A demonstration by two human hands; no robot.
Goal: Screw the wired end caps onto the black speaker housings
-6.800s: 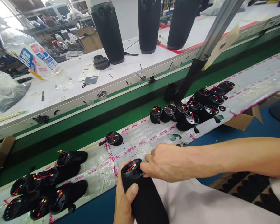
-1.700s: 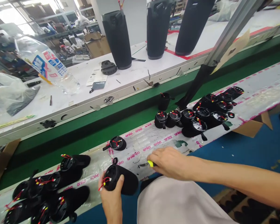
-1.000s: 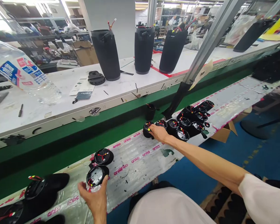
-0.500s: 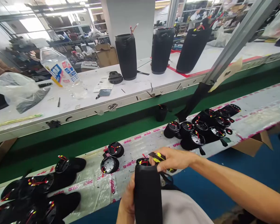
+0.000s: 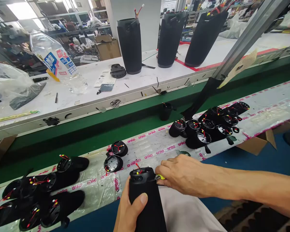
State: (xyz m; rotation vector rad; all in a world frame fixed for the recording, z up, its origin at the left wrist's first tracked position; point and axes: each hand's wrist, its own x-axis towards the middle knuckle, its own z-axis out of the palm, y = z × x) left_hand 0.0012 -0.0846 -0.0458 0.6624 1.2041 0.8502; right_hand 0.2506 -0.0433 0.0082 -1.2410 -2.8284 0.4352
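Observation:
A black, fabric-covered cylindrical speaker housing [image 5: 148,201] stands tilted in front of me, its open end up. Red wires with small connectors stick out of that end. My left hand [image 5: 132,206] is wrapped around its left side, thumb across the front. At the right edge of the rim, my right hand [image 5: 181,175] is closed around a yellow-and-black tool [image 5: 160,177], which looks like a utility knife. Only a bit of yellow and its tip show; the fingers hide the rest. The tip is close to the rim, but I cannot tell whether it touches.
Similar housings lie on the plastic-covered bench [image 5: 96,193]: a left cluster [image 5: 38,196], a pair [image 5: 118,148] mid-bench, and a right cluster [image 5: 207,124]. Beyond, a white shelf [image 5: 87,103] carries upright housings [image 5: 130,45] and a bottle [image 5: 60,64]. A metal post [image 5: 244,42] slants at right.
The housing has turned and come lower, showing more of its rim. My left thumb now lies across its front. My right hand has moved from above the opening to the rim's right edge.

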